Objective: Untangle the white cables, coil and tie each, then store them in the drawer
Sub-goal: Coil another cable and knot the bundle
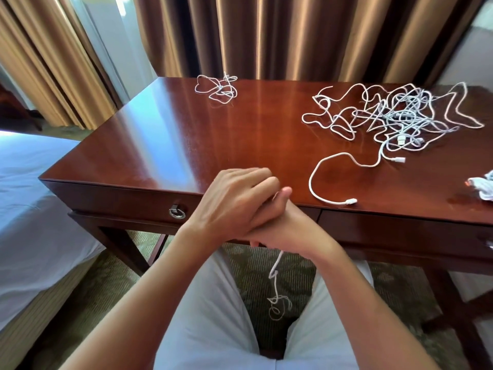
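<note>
Cable (276, 273) dangles from right hand (288, 228), left hand (234, 204) crossed over it.

You are not seeing any readable text, label, brand, number or sign anywhere in this view.

Glossy wooden desk (165, 145): cable tangle (394, 116) right, thin string (217, 89) far left.
</note>
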The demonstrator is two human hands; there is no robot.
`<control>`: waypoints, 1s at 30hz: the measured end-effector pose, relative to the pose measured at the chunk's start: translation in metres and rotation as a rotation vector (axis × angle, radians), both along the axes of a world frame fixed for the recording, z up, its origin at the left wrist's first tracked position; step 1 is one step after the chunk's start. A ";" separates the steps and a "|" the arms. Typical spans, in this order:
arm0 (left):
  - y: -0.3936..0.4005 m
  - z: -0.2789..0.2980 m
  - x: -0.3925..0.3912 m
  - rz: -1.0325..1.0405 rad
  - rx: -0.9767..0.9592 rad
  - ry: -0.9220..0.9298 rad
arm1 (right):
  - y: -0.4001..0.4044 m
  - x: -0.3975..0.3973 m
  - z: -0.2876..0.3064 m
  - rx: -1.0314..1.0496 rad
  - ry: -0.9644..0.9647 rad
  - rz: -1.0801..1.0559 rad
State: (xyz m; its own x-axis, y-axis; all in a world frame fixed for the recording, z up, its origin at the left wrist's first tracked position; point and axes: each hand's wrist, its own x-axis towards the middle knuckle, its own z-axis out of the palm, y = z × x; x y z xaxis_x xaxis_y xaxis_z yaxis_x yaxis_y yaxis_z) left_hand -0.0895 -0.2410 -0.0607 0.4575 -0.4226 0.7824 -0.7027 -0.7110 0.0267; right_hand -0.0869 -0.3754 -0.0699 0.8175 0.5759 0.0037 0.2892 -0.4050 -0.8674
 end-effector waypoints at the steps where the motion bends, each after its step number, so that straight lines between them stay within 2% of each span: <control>1: 0.000 0.001 0.000 0.021 -0.008 -0.015 | -0.001 -0.003 0.001 0.052 0.026 0.029; 4: 0.000 -0.001 0.001 0.048 -0.188 0.046 | -0.001 -0.007 -0.003 0.180 0.082 0.045; 8: -0.002 -0.003 0.007 0.173 -0.698 0.234 | -0.008 -0.012 -0.008 0.283 0.124 0.046; 11: -0.010 -0.003 0.007 0.192 -1.091 0.382 | -0.010 -0.020 -0.011 0.482 0.090 -0.033; 15: -0.021 -0.017 0.004 0.204 -1.300 0.589 | -0.005 -0.023 -0.015 0.680 -0.069 -0.224; 18: -0.033 -0.027 -0.002 0.052 -1.567 0.924 | 0.005 -0.019 -0.024 0.591 -0.270 -0.305; 21: -0.041 -0.029 -0.006 -0.264 -1.792 1.171 | 0.019 -0.017 -0.033 0.633 -0.198 -0.377; 23: -0.043 -0.029 -0.008 -0.282 -1.748 1.192 | 0.021 -0.018 -0.037 0.566 -0.207 -0.436; 26: -0.040 -0.034 -0.010 -0.125 -1.540 1.112 | 0.021 -0.019 -0.036 0.333 -0.410 -0.432; 30: -0.039 -0.037 -0.015 0.067 -1.348 1.045 | 0.024 -0.017 -0.034 0.327 -0.401 -0.416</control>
